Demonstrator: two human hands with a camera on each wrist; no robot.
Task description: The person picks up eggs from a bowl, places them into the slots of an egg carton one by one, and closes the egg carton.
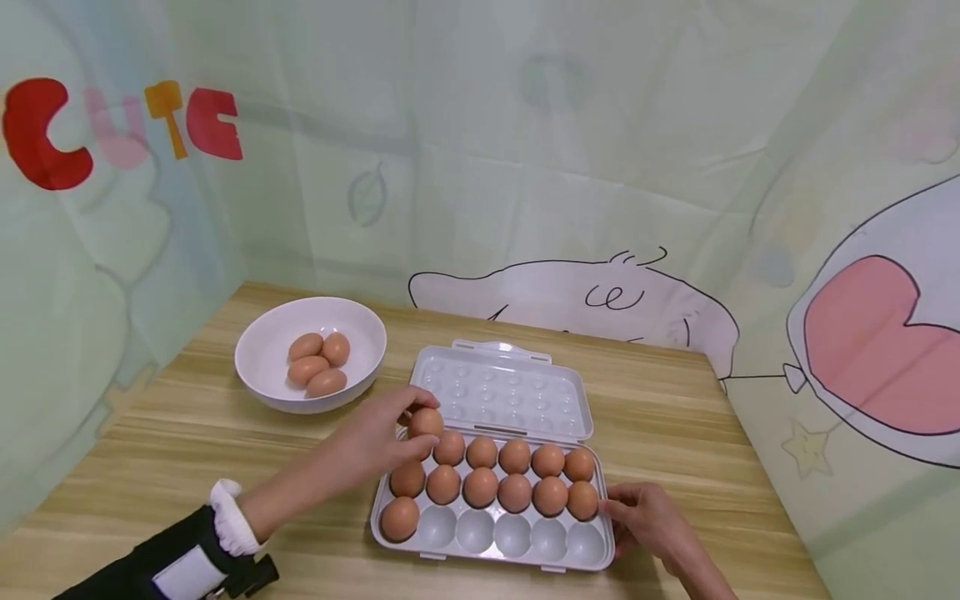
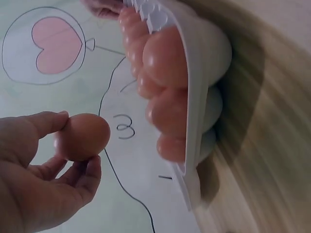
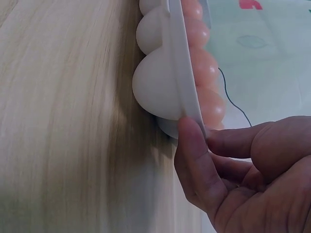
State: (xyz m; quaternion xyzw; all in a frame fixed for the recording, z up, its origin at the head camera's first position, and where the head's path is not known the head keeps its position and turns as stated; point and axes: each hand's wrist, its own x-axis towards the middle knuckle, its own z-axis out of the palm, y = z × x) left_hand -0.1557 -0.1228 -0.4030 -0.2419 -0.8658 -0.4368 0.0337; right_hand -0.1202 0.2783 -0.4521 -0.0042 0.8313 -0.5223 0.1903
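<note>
In the head view my left hand [image 1: 378,429] pinches a brown egg [image 1: 426,422] between thumb and fingertips over the left end of the egg tray [image 1: 401,548]. The left wrist view shows this egg [image 2: 83,137] held clear of the tray. Brown eggs [image 1: 480,487] fill most of the back and middle rows; part of the back left corner is covered by the hand. One egg [image 1: 400,519] sits at the front row's left end, beside several bare cups [image 1: 512,533]. My right hand [image 1: 652,525] grips the tray's right rim [image 3: 192,82] between thumb and fingers.
A white bowl [image 1: 251,354] with several brown eggs [image 1: 307,369] stands at the back left of the wooden table [image 1: 660,400]. The tray's clear lid [image 1: 506,392] lies folded back behind it. A printed cloth [image 1: 487,167] hangs around the table's back and sides.
</note>
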